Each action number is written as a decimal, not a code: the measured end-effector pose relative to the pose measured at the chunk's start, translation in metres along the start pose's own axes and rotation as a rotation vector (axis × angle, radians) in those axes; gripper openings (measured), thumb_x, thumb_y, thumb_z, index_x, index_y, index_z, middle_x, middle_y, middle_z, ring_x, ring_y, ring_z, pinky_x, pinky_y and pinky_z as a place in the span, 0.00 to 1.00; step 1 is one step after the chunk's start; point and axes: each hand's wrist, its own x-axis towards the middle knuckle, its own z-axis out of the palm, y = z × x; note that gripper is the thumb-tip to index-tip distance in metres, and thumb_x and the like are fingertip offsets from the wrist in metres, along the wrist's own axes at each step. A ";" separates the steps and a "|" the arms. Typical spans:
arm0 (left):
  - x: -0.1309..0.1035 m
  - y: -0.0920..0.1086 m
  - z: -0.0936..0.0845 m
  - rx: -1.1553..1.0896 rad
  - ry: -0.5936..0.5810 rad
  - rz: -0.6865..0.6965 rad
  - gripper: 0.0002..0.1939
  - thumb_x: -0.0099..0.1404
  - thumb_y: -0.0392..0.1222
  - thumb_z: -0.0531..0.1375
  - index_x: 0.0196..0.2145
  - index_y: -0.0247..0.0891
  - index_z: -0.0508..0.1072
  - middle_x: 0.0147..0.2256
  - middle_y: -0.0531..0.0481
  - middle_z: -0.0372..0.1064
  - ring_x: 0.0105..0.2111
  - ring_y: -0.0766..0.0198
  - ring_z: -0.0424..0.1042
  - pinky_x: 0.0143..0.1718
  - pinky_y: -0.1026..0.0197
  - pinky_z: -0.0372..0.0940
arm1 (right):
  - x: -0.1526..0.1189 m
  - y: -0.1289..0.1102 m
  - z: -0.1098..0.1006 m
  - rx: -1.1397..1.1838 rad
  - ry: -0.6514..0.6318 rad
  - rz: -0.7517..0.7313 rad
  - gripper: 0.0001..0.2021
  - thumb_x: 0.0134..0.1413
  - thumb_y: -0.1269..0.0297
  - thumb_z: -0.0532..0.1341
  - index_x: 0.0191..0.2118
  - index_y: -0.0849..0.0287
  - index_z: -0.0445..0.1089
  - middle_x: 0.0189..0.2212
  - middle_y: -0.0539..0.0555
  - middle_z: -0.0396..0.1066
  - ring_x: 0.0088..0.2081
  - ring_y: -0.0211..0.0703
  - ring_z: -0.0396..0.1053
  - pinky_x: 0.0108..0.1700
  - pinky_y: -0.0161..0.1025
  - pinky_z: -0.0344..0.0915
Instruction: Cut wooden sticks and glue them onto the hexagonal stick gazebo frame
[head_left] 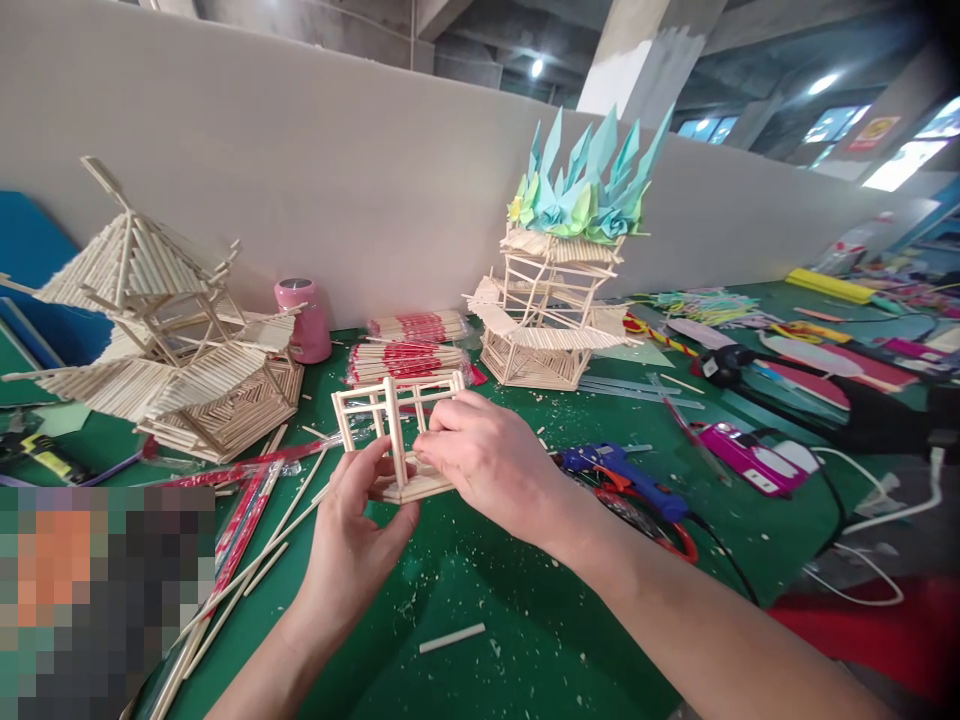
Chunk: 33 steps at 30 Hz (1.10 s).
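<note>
Held above the green table is a small open frame [397,440] built of pale wooden sticks, with upright posts and a flat stick base. My left hand [364,505] grips its near left corner, thumb beneath the base and fingers around a post. My right hand [487,460] is closed at the frame's right side, its fingertips pinched together near the posts; whatever they hold is hidden. On the table below lies a short loose stick [452,638]. To the right of my right hand rests a blue hot glue gun [626,478].
A stick pagoda [169,340] stands left, another stick tower [559,300] with paper leaves behind. Packs of sticks [409,362] and a pink container [304,320] sit by the grey partition [360,180]. Long sticks [251,565] lie left; a purple power strip [757,460] and cables lie right.
</note>
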 end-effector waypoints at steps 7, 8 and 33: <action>0.000 -0.001 0.001 0.024 0.017 0.014 0.21 0.54 0.34 0.56 0.47 0.33 0.63 0.32 0.45 0.73 0.31 0.62 0.73 0.30 0.60 0.70 | -0.001 0.000 0.001 0.001 0.022 -0.006 0.13 0.58 0.73 0.55 0.22 0.61 0.68 0.24 0.49 0.58 0.30 0.38 0.56 0.30 0.35 0.54; 0.000 -0.001 0.001 0.021 0.016 0.017 0.21 0.54 0.34 0.56 0.47 0.33 0.63 0.32 0.46 0.73 0.31 0.62 0.73 0.31 0.59 0.70 | 0.000 0.000 0.001 0.000 0.022 -0.007 0.14 0.58 0.72 0.54 0.22 0.61 0.67 0.24 0.49 0.58 0.30 0.38 0.56 0.30 0.35 0.54; 0.002 0.002 0.000 0.061 0.017 0.024 0.21 0.53 0.33 0.56 0.46 0.34 0.64 0.31 0.47 0.74 0.29 0.62 0.73 0.28 0.61 0.69 | -0.002 0.001 0.002 0.085 0.014 0.000 0.13 0.58 0.72 0.56 0.25 0.62 0.72 0.24 0.51 0.62 0.30 0.39 0.58 0.31 0.35 0.56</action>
